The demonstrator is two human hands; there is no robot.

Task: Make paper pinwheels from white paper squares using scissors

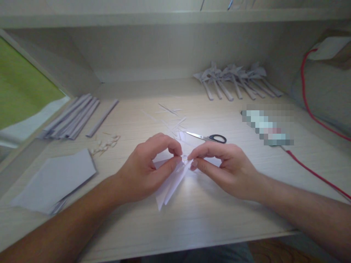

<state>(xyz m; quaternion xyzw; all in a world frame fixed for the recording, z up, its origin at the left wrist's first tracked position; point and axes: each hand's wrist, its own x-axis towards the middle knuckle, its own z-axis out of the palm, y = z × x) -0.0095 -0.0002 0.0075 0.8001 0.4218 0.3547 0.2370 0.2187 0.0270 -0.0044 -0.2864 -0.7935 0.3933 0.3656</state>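
My left hand (149, 168) and my right hand (225, 166) meet over the middle of the desk (208, 212), both pinching a folded white paper piece (171, 186). The fingertips of both hands close on its upper centre, around a small point there. Pointed flaps of the paper hang down towards me below my left hand. Part of the paper is hidden under my fingers.
Scissors (210, 137) with black handles lie just behind my hands. Several finished paper pinwheels on sticks (236, 82) rest at the back right. Rolled paper sticks (72, 118) and a stack of paper sheets (55, 180) lie left. A red cable (312, 171) runs along the right.
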